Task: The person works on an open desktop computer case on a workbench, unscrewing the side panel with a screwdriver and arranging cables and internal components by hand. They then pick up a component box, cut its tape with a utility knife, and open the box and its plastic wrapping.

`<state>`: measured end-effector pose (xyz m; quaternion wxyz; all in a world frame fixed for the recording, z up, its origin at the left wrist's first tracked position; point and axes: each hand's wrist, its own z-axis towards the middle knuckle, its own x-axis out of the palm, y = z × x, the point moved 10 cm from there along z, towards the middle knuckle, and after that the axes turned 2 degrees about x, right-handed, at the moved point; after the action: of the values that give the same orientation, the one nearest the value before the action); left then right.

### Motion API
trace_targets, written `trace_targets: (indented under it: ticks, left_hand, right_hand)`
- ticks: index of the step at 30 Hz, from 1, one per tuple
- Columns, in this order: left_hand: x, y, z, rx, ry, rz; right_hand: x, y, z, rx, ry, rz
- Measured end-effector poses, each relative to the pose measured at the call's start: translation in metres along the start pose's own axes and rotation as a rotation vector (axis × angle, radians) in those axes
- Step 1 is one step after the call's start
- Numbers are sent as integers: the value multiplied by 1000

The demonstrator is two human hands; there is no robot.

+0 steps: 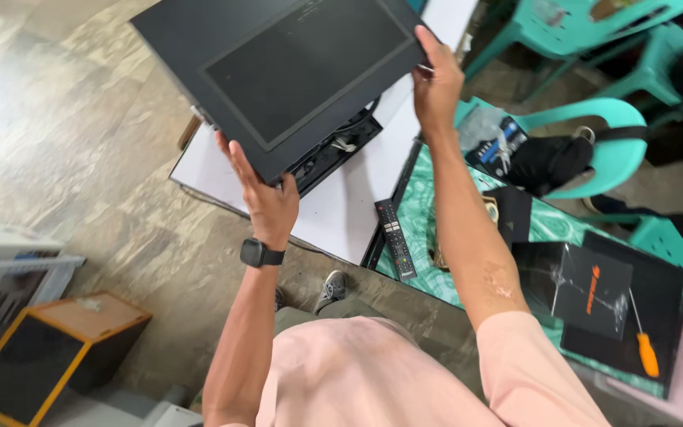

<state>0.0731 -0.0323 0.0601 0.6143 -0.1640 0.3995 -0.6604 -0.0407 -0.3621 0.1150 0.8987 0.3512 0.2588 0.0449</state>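
Above a white table top [341,213], two bare hands hold up a big black flat panel with a darker window in its middle [278,75]. It floats in the air, tilted, over the far left part of the white table top. The left hand [266,198] is clamped on the near corner of the panel, thumb on top and fingers underneath. The right hand [436,83] is pressed flat against the right edge. So the hands are wide apart, one on each side.

Under the panel sits a black box with cables inside [333,150].

I think the panel is stiff and smooth, maybe slippery, and a bit heavy for its size. If the window is glass, it could crack. The edges and corners look like the best spots to grip, not the window.

Close by lie a black remote control [395,237] and an orange-handled screwdriver [643,348]. Far right stands a green plastic chair [594,119].
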Motion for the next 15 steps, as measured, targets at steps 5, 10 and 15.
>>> trace_targets:
  ticks: [5, 10, 15]
  left_hand:
    - [-19, 0, 15, -13, -32, -40]
    - [-46, 8, 35, -96, 14, -90]
    - [-66, 11, 79, -51, 58, -57]
  right_hand:
    - [-19, 33, -11, -250, -121, -134]
    - [-24, 53, -15, -200, -87, -41]
    - [-31, 91, -5, -257, -96, -116]
